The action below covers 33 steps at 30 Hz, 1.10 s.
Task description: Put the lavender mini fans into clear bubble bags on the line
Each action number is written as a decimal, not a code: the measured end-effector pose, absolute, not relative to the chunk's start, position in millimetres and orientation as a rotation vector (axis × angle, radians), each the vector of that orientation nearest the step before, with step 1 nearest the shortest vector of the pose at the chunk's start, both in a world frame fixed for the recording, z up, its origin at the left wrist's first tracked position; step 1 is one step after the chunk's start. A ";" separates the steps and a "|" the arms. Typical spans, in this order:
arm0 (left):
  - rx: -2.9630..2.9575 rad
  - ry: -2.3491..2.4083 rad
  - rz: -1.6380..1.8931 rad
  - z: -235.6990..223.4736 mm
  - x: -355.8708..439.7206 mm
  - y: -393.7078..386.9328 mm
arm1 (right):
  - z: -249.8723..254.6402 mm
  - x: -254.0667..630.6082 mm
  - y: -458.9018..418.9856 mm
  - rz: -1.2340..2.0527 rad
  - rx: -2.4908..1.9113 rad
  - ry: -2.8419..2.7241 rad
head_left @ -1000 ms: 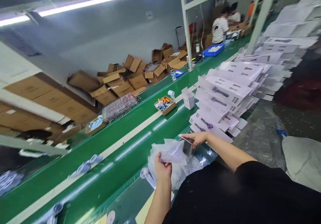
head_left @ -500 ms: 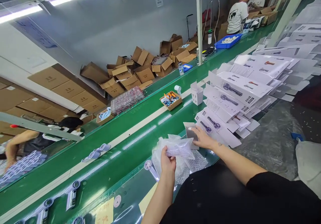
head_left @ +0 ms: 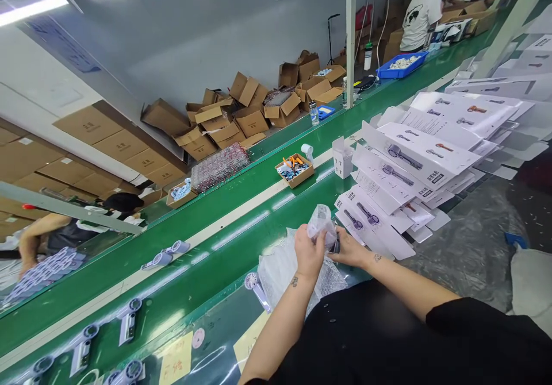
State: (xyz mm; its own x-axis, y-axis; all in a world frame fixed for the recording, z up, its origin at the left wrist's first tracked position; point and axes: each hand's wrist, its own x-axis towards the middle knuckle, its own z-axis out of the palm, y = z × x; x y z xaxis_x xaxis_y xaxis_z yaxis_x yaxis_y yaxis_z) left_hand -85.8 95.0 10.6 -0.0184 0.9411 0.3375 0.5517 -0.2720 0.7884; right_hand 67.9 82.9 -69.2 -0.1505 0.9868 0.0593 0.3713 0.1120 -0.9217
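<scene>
My left hand (head_left: 309, 253) is closed around a clear bubble-wrap bag (head_left: 322, 219), which is held upright above the bench. What is inside the bag cannot be made out. Close against its right side is my right hand (head_left: 348, 248), fingers curled round a small dark grey thing (head_left: 334, 247) that is mostly hidden between the hands. Under my hands lies a pile of bubble-wrap bags (head_left: 278, 267). A pale purple handheld fan (head_left: 257, 291) rests just left of that pile.
Flat printed boxes (head_left: 401, 166) are stacked at my right. Beyond my hands stand a small white box (head_left: 342, 158) and a cardboard tray of parts (head_left: 295, 170). Several purple fans (head_left: 128, 322) lie on the green belt (head_left: 181, 281). Co-workers (head_left: 420, 20) sit across the line.
The bubble-wrap bag has gone from lying flat to upright, raised in my left hand. My right hand has come in beside it; the flat grey piece it touched is no longer plainly visible.
</scene>
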 end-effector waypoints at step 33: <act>0.941 2.692 0.491 -93.8 -267.6 52.6 | 37.6 56.5 250.5 1.082 -1.278 -1.771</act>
State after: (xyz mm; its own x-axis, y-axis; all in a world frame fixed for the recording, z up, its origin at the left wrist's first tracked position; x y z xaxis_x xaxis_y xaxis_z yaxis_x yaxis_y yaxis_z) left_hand -267.6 52.6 -93.8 -0.7614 0.6372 -0.1195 0.5539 0.7352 0.3908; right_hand 56.5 250.5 37.6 -0.2775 0.9588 0.0605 0.3836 0.1683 -0.9080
